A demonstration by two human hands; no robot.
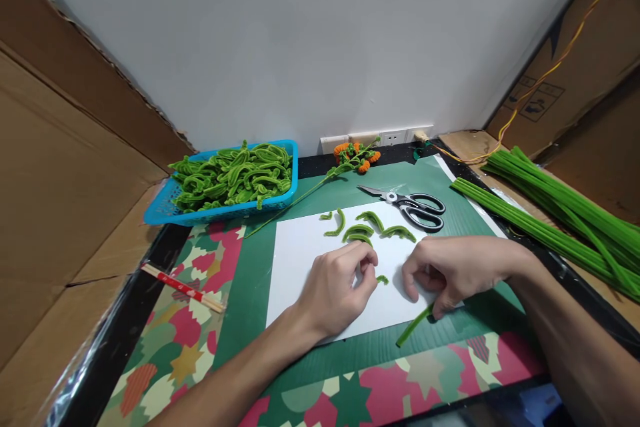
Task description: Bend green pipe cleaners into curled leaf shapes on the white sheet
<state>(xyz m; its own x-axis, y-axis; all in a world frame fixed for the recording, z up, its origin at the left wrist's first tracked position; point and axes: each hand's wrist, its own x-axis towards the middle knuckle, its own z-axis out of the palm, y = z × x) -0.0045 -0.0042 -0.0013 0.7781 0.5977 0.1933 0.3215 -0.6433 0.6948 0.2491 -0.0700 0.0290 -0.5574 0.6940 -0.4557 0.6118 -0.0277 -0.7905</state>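
My left hand (pixel 345 287) is over the white sheet (pixel 295 267), its thumb and forefinger pinched on a small curled green pipe cleaner piece (pixel 383 279) that pokes out to the right. My right hand (pixel 443 273) is at the sheet's right edge, its thumb at the upper end of a short straight green pipe cleaner (pixel 415 325); its fingers are curled and apart from the thumb. Several bent green pieces (pixel 399 232) lie on the sheet behind both hands. Black-and-grey scissors (pixel 423 211) rest behind the sheet, blades slightly apart.
A blue basket (pixel 295 180) of green pieces stands at the back left. Beside it lies an orange flower stem (pixel 345 167). Chopsticks in a red wrapper (pixel 183 288) are at left. Bundles of long green pipe cleaners (pixel 560 220) lie at right, near a yellow-red cord (pixel 555 67).
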